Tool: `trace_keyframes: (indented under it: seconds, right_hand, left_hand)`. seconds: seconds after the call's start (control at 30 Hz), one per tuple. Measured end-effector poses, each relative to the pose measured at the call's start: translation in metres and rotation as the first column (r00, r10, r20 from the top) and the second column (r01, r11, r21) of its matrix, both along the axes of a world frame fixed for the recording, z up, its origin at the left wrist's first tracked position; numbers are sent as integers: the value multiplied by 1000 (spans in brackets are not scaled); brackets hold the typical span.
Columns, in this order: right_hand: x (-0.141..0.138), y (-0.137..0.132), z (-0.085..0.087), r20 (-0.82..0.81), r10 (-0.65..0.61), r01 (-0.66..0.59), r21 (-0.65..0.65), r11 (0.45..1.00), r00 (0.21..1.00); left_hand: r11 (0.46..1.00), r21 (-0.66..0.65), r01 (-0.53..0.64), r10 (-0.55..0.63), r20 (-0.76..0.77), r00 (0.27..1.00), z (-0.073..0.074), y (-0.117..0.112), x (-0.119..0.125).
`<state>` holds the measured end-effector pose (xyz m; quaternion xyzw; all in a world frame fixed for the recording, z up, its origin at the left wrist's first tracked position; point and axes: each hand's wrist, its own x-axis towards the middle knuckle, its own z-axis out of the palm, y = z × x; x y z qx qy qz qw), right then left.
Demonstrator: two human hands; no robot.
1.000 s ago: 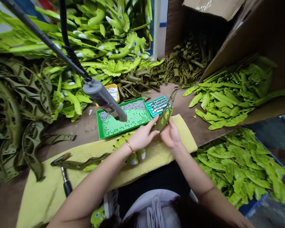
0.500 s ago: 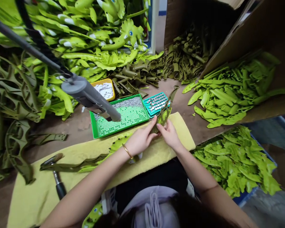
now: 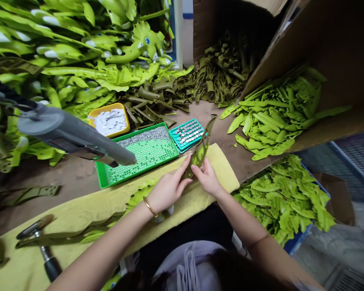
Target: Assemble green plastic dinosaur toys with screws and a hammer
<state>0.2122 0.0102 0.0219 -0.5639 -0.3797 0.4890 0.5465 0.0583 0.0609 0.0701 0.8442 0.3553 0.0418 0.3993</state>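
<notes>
My left hand (image 3: 170, 188) and my right hand (image 3: 206, 180) both pinch a slender olive-green plastic piece (image 3: 201, 150) with cut-out holes, its tip pointing up and away from me. Both hands are above a yellow foam pad (image 3: 218, 165). A lime-green toy dinosaur part (image 3: 141, 195) lies on the pad beside my left wrist, partly hidden by my forearm. A gold bangle (image 3: 149, 206) circles my left wrist. Further left on the pad rests a long olive strip (image 3: 69, 238), next to a hammer (image 3: 41, 242).
A green pegboard tray (image 3: 142, 157) holds silver studs, beside a teal tray (image 3: 186, 135) of round discs. A grey tool (image 3: 75, 135) hangs over them. Heaps of green parts surround the bench, with a cardboard box (image 3: 303, 68) right and a blue crate (image 3: 286, 198) lower right.
The whole scene has slid left and slightly up as my head turned. My hands keep hold of the olive piece, with little change in their grip.
</notes>
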Motion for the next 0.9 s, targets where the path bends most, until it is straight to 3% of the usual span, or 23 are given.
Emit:
trace_keyframes:
  seconds: [0.1,0.17,0.2,0.23,0.3,0.37,0.43,0.53,0.67,0.8,0.9]
  right_hand:
    - [14,4,4,54,164,-162,-34,986,985]
    - [56,11,18,319,255,-220,-140,965,913]
    - [86,15,28,532,187,-107,-177,978,826]
    - [122,21,40,753,-17,159,-117,980,658]
    - [197,32,62,859,-243,440,22,898,452]
    - [261,44,75,899,-306,581,73,811,314]
    - [299,54,73,948,-157,638,-58,768,275]
    - [305,66,49,979,33,605,-152,781,204]
    - [273,76,26,993,43,382,-83,921,114]
    - [269,83,36,996,88,335,-84,939,5]
    - [281,88,52,998,2,352,19,936,-59]
  left_hand:
    - [994,-103,-44,52,79,995,-2,5,2]
    - [974,-218,-68,105,167,980,-7,11,5]
    - [959,-273,-72,127,191,973,-9,14,6]
    - [946,-316,-73,139,192,971,-12,16,7]
    - [933,-353,-70,128,144,981,-13,18,7]
    - [935,-352,-47,82,85,993,-11,17,5]
    - [938,-347,-28,43,35,998,-8,15,1]
    - [944,-329,-32,21,-39,999,-5,13,-5]
    - [958,-285,-34,6,-99,995,-9,18,-10]
    - [970,-244,-10,-14,-95,995,-11,23,-20]
    - [969,-245,1,-28,-108,994,-10,23,-27]
